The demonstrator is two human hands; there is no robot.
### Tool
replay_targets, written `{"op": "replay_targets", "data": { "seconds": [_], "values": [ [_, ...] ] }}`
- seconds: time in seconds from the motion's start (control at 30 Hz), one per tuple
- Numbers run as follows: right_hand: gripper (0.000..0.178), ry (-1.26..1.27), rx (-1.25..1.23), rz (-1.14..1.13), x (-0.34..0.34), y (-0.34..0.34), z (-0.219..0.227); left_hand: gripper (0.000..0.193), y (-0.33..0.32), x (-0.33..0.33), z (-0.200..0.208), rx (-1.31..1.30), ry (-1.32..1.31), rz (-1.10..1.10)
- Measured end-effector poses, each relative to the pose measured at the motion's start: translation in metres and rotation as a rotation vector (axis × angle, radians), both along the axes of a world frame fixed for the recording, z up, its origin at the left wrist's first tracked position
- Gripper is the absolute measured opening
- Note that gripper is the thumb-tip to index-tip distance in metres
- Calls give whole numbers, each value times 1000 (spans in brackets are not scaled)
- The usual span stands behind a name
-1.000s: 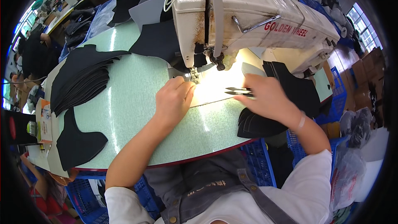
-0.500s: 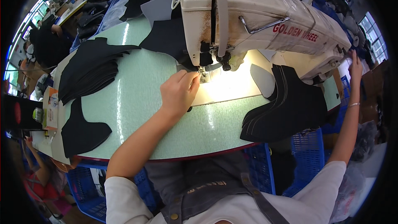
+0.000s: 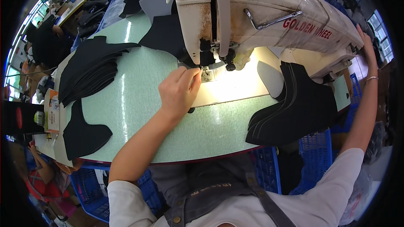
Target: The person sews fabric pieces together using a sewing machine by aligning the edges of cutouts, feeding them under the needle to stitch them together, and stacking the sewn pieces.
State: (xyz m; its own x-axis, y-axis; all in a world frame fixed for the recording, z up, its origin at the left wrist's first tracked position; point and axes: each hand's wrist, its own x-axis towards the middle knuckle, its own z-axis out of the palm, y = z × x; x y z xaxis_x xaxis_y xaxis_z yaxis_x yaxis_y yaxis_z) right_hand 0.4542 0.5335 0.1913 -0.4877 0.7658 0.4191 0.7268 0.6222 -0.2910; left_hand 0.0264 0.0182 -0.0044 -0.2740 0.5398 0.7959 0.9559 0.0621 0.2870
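Note:
My left hand (image 3: 179,90) is closed in a pinch right beside the needle and presser foot (image 3: 205,72) of a large off-white sewing machine (image 3: 269,21). What its fingertips hold is too small to make out. My right hand (image 3: 366,44) reaches up to the machine's far right end; its fingers lie against that end and are partly hidden, so its grip is unclear. A stack of black cut pieces with pale stitch lines (image 3: 294,105) rests right of the lit sewing plate (image 3: 235,90). Another black piece (image 3: 166,35) lies behind the needle area.
A fanned pile of black pieces (image 3: 90,71) and a single black piece (image 3: 84,132) lie on the left of the pale green table (image 3: 139,113). A grey piece (image 3: 270,79) is under the machine arm. Blue crates (image 3: 315,155) stand below the table. Another person (image 3: 44,178) is at lower left.
My right hand has moved upward at the machine's right end. My left hand keeps its pinch beside the needle. The whole view has shifted slightly.

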Motion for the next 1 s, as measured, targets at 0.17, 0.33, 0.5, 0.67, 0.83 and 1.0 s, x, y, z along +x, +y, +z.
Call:
{"op": "replay_targets", "data": {
  "seconds": [0.17, 0.33, 0.5, 0.67, 0.83, 1.0],
  "values": [
    [63, 47, -59, -15, 2, 8, -1, 17, 1, 0, 3, 34, 100, -23],
    [62, 214, -139, -69, -1, 4, -6, 18, 1, -1, 4, 19, 114, -10],
    [69, 220, -138, -62, -2, 7, -6, 19, 1, -2, 3, 16, 120, -3],
    [76, 250, -141, -75, 1, 6, -9, 19, 3, -3, 0, 11, 119, 7],
    [62, 221, 23, -82, -4, -7, -12, 17, 5, -3, 0, 8, 93, 20],
    [41, 603, 517, -418, -31, -98, -38, 13, 8, -4, 1, 18, 71, 15]
  ]
}}
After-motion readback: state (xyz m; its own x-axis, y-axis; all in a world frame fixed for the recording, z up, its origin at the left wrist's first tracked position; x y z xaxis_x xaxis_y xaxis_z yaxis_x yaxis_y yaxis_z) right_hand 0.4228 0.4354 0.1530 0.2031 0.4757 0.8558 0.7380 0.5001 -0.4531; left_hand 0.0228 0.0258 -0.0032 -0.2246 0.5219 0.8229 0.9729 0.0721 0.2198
